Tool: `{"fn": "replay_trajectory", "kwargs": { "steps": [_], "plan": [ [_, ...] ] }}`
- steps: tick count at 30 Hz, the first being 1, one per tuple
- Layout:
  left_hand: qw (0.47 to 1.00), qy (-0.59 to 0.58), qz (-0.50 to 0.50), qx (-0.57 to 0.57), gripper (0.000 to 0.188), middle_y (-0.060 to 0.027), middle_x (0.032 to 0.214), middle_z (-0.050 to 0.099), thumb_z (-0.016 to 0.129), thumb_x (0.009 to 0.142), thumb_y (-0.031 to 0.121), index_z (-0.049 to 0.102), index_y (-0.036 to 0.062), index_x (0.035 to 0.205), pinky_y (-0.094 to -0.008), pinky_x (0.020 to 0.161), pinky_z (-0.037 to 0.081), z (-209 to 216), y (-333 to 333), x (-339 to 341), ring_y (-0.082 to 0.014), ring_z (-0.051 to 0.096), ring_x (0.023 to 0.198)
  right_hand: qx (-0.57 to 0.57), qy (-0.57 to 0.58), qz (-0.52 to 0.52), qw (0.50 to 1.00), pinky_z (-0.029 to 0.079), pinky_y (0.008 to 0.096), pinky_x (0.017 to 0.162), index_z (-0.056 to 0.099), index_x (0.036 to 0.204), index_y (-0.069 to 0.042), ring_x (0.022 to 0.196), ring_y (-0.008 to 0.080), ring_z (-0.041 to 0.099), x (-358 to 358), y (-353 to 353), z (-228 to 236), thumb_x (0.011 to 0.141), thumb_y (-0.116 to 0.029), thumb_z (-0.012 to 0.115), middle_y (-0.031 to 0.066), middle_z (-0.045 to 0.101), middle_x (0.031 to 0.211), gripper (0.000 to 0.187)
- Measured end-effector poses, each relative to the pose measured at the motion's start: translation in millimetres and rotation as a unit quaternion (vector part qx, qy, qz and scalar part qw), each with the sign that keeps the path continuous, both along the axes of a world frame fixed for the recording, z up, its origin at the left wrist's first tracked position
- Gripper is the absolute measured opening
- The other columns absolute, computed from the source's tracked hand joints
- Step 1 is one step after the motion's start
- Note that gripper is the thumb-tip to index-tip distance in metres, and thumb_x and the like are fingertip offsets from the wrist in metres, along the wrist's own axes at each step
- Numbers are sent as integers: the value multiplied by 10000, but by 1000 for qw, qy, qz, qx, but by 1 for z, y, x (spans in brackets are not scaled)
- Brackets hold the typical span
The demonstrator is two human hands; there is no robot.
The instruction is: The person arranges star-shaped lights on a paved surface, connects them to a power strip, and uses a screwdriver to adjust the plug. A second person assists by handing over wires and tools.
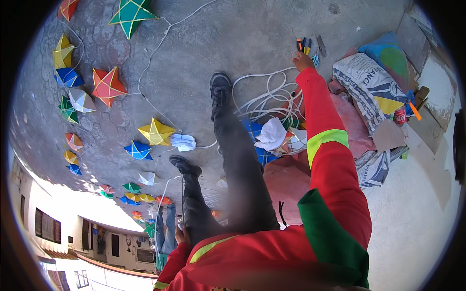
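Observation:
My right hand reaches far out to the ground, at a small group of hand tools. Just beyond its fingers are an orange-and-black tool and a tool with yellow-and-black handles; whether it grips either is unclear. Blue scissor-like handles show beside it. Low beside my leg, my left hand is closed around something small and pale, too small to name. A thin dark line and a white cable run up near it. Loops of white cable lie between my foot and right arm.
Star-shaped lanterns, such as a red one and a yellow one, lie along white wires at left. Printed sacks are piled at right. A white cloth lies by my leg. Another person's jeans show behind.

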State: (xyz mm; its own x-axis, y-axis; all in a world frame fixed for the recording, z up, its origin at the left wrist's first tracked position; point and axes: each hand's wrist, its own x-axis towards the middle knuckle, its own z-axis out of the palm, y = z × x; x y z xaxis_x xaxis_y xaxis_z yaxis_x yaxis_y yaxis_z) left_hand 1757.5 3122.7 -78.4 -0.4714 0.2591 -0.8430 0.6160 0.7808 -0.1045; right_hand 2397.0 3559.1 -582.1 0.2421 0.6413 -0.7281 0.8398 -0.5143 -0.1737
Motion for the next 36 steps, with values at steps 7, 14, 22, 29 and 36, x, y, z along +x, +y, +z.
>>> {"fn": "replay_trajectory", "kwargs": {
  "steps": [7,14,22,29,36],
  "plan": [
    [991,6,45,-129,365,-203,837,649,533,942,343,575,4,1070,-390,669,484,-20,46,24,-309,641,728,-32,-162,105,981,451,460,979,367,1413,-187,1261,327,470,9,51,-70,837,-266,656,137,442,1386,649],
    [987,28,56,-151,372,-231,878,645,550,926,363,571,13,1052,-472,702,473,-11,55,33,-419,632,831,2,-179,237,955,538,468,737,532,1056,-115,925,364,646,-25,23,-85,869,-177,600,124,550,1100,209],
    [996,44,23,-69,350,-268,872,627,554,909,364,484,54,1053,-522,674,446,28,34,34,-478,598,836,159,65,84,982,497,411,698,496,999,-59,824,328,617,-47,-75,169,712,-7,699,142,573,922,355],
    [990,110,86,15,368,-290,860,632,523,926,410,413,106,1102,-574,717,448,78,-31,39,-509,599,851,-12,456,-410,790,531,270,742,490,1169,-44,864,165,623,-93,-114,431,797,18,660,64,593,1002,414],
    [939,81,266,203,390,-161,825,648,605,882,410,561,67,1062,-421,700,480,94,-168,46,-329,637,775,-193,629,-50,751,490,329,869,431,1258,-68,937,162,581,-333,-115,578,809,77,542,79,547,1081,485]
  ]
}}
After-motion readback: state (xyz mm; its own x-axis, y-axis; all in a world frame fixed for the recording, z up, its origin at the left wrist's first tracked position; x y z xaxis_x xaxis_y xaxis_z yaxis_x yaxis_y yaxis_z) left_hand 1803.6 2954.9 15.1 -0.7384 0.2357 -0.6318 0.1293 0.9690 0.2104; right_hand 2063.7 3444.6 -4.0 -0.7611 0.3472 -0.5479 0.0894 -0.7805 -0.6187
